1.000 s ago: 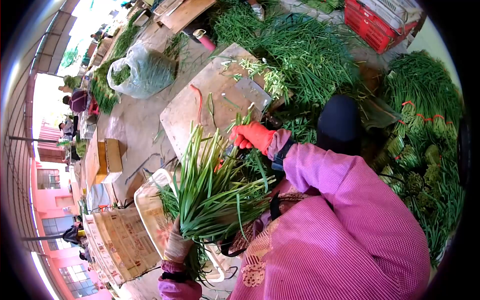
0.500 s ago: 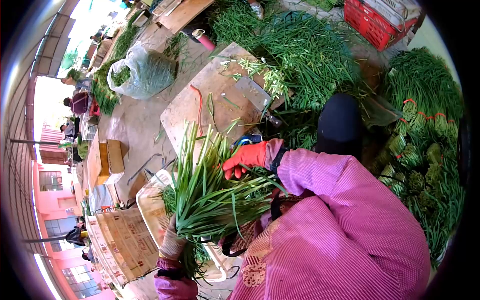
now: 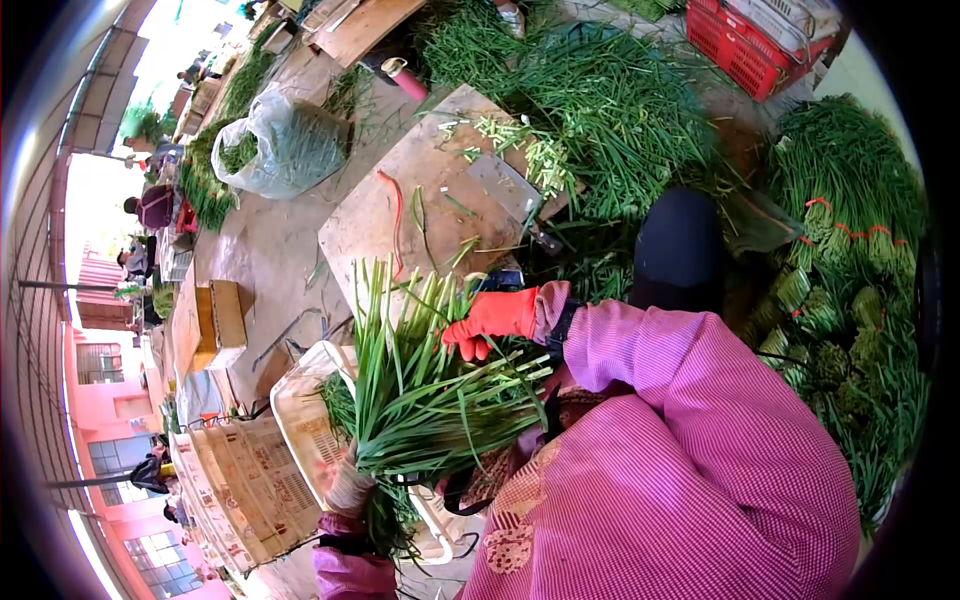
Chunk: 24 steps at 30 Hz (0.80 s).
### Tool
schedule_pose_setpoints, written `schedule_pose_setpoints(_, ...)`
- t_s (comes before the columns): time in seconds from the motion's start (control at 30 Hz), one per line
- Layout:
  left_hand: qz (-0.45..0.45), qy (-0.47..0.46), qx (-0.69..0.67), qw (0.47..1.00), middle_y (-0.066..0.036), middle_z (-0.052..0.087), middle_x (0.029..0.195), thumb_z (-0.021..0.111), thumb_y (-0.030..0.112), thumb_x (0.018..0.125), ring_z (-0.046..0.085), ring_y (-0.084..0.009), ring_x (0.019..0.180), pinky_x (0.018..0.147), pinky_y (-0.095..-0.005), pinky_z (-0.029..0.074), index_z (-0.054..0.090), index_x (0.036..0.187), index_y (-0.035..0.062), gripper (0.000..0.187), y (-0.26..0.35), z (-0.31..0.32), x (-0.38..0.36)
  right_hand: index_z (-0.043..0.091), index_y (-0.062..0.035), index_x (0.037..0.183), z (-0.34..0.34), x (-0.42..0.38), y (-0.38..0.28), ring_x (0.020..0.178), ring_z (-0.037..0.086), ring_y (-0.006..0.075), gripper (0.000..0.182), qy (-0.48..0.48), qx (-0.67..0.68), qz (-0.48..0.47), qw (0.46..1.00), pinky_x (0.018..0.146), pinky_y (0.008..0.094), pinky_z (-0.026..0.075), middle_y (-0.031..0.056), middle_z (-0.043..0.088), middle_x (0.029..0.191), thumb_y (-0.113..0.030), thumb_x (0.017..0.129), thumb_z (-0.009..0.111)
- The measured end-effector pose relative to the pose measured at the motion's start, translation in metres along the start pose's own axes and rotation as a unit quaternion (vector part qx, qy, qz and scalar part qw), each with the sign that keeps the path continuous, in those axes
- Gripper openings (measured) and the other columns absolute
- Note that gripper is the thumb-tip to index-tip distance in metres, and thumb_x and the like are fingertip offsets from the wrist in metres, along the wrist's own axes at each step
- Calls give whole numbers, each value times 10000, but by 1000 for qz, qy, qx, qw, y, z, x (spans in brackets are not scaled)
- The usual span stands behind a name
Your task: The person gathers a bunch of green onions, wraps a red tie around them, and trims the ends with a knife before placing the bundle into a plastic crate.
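Note:
A loose bunch of garlic chives [image 3: 420, 400] fans out in front of my body, pale stalk ends toward the board. My left hand [image 3: 347, 488], in a greyish glove, is closed around its leafy lower end, partly hidden by leaves. My right hand [image 3: 495, 320], in an orange glove, has its fingers curled in against the stalks on the other side. Beyond lies a worn wooden board [image 3: 350, 225] with a red tie [image 3: 393, 222], a cleaver [image 3: 503, 185] and cut pale stalk ends [image 3: 545, 155].
A white plastic basket [image 3: 300, 390] stands under the bunch. Loose chives [image 3: 630, 110] are heaped past the board, and tied bundles [image 3: 840, 200] lie at the right. A red crate [image 3: 730, 50], a clear plastic bag [image 3: 285, 150], a pink bottle [image 3: 405, 78] and a cardboard box [image 3: 225, 315] stand around.
The chive stalks have shifted and spread slightly. My right hand has moved a little beside them; my left hand keeps its hold with a slight shift.

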<state>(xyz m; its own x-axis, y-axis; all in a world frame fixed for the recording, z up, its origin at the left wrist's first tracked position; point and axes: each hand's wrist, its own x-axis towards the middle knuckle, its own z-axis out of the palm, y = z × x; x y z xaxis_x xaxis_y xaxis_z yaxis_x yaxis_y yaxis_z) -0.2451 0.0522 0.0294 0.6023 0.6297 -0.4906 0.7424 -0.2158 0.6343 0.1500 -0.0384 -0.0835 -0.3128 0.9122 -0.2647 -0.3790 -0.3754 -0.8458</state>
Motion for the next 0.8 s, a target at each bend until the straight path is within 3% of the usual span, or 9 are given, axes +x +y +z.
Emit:
schedule_pose_setpoints(0.1,4,-37,-48,998,-68,573,1235,641,214,893,552,-177,1092,954,-296,436,340,1406,28,623,9,2,0,690,-21,935,-12,2,0,538,610,136,297,55,-55,-16,997,480,233,449,97,683,739,-304,891,612)
schedule_pose_setpoints(0.2,6,-59,-82,995,-66,571,1239,631,207,900,553,-178,1096,958,-296,435,333,1412,27,619,10,2,-1,684,-17,935,-51,5,9,555,629,141,301,240,16,-93,966,499,236,476,106,687,744,-301,906,590)
schedule_pose_setpoints(0.3,122,-57,115,984,-88,578,1243,638,188,875,556,-192,1100,942,-306,435,422,1357,34,550,-10,5,-1,679,-23,960,-38,-6,-3,571,640,152,317,208,60,-121,969,504,240,481,109,693,757,-315,922,560)
schedule_pose_setpoints(0.4,41,5,-104,994,-80,584,1226,644,168,874,564,-194,1076,947,-303,436,428,1343,20,537,-11,13,-3,673,-70,986,-14,-8,-7,614,640,131,277,144,57,-74,985,530,222,473,91,696,788,-311,910,561)
schedule_pose_setpoints(0.47,2,-28,-176,984,-80,584,1222,619,135,890,558,-198,1094,965,-302,429,435,1334,18,495,18,15,-4,671,-60,986,-18,-1,2,649,654,142,287,188,75,-73,977,543,225,480,87,698,803,-315,903,568)
schedule_pose_setpoints(0.53,-7,-29,-206,978,-80,575,1235,610,126,895,546,-191,1112,976,-303,420,441,1328,21,476,30,15,-11,671,-56,980,-41,7,21,654,659,152,294,333,211,-130,910,541,231,481,88,701,822,-322,896,578)
schedule_pose_setpoints(0.57,-14,-34,-236,971,-80,566,1249,601,117,901,534,-183,1129,986,-303,410,448,1323,24,458,32,15,-14,675,-64,975,-51,6,21,671,663,158,294,359,243,-100,896,546,231,481,86,703,861,-331,885,591)
schedule_pose_setpoints(0.7,-14,-31,-163,986,-63,563,1256,651,139,877,527,-164,1132,980,-306,414,450,1327,33,505,34,17,-16,647,-37,925,-60,7,31,683,675,192,285,366,277,-124,880,556,255,508,102,705,853,-300,916,537)
schedule_pose_setpoints(0.8,-36,-40,-263,963,-42,578,1228,703,158,839,545,-160,1090,937,-294,436,457,1326,51,556,46,20,-17,629,-22,918,-96,20,23,727,679,202,282,451,425,-277,734,577,259,528,103,701,887,-287,928,533)
